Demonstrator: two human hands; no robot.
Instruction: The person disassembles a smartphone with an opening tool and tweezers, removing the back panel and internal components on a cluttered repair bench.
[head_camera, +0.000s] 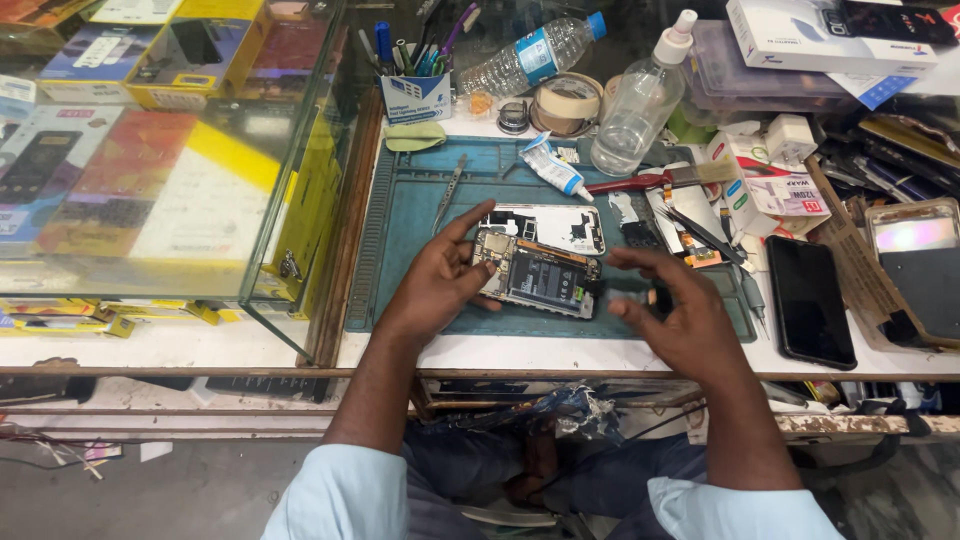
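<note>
An opened phone (538, 273) with its battery and circuit board showing lies on a teal work mat (400, 240). My left hand (440, 280) rests on the phone's left end, thumb and fingers on its edge, index finger stretched out. My right hand (675, 315) hovers just right of the phone with fingers curled and apart, pinching a small dark part that I cannot make out. A white back cover (555, 225) lies just behind the phone.
A black phone (808, 298) lies face up at the right. Tweezers (448, 192), a small glue tube (550, 165), a red-handled brush (660, 180), a clear spray bottle (640, 100), a tape roll (566, 102) and a pen holder (415, 90) stand behind. A glass showcase (160, 150) is at the left.
</note>
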